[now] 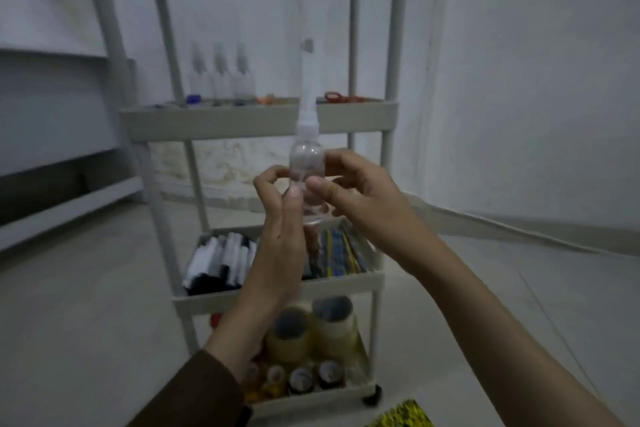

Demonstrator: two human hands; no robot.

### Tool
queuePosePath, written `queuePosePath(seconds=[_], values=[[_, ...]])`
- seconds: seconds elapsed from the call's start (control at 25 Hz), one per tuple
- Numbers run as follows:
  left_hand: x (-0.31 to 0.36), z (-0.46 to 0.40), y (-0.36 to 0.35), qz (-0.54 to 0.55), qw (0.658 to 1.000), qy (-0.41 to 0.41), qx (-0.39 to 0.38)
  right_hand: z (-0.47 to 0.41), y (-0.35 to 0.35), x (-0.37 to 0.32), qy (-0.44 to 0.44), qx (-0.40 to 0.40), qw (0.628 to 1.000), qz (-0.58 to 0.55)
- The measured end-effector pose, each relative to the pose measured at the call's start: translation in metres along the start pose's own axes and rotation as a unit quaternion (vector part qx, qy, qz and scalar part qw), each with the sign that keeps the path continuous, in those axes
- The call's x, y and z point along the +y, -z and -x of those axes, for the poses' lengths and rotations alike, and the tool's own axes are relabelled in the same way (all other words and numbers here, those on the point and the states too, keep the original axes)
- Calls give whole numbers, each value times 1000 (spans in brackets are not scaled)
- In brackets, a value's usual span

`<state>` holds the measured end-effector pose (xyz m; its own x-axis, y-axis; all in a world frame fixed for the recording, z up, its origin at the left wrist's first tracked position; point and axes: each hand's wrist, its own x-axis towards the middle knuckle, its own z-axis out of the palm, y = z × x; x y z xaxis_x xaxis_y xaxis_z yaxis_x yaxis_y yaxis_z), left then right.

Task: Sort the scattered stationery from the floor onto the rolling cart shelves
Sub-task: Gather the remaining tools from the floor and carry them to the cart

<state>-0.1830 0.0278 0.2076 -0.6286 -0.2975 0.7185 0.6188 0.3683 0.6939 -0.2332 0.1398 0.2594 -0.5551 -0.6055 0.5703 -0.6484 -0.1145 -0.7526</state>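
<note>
- Grip: both hands hold one clear plastic spray bottle with a white nozzle and tall clear cap (306,163), upright in the air in front of the cart's middle gap; left hand (280,218) pinches the lower body with thumb and curled fingers, right hand (356,184) pinches its right side.
- Handling, as judged: looks empty, so light; smooth wall likely slippery; thin plastic may dent under a hard squeeze; tall cap makes it top-heavy. Best held round the body, not the cap.
- Pale grey rolling cart with three visible shelves (259,121): upright posts flank the way in.
- Upper shelf: three matching clear spray bottles (221,73) at back left, red-handled scissors (341,97) at right; the gap between looks free.
- Middle shelf: black-and-white markers (221,260), striped pencils (339,253).
- Bottom shelf: tan tape rolls (311,326), small capped jars (304,378).
- Floor: yellow patterned packet (405,414), lower right.
</note>
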Motion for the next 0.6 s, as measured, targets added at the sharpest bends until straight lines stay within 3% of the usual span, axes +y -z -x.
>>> queuePosePath(seconds=[0.16, 0.28, 0.4, 0.6], values=[[51, -61, 58, -110, 991, -78, 14, -61, -12, -57, 51, 1, 999, -16], [73, -108, 99, -239, 965, -98, 41, -106, -14, -85, 64, 42, 997, -6], [75, -146, 117, -335, 941, -10, 44, -143, -15, -90, 52, 68, 995, 50], [57, -167, 119, -511, 854, 85, -49, -175, -14, -71, -1, 102, 987, 122]])
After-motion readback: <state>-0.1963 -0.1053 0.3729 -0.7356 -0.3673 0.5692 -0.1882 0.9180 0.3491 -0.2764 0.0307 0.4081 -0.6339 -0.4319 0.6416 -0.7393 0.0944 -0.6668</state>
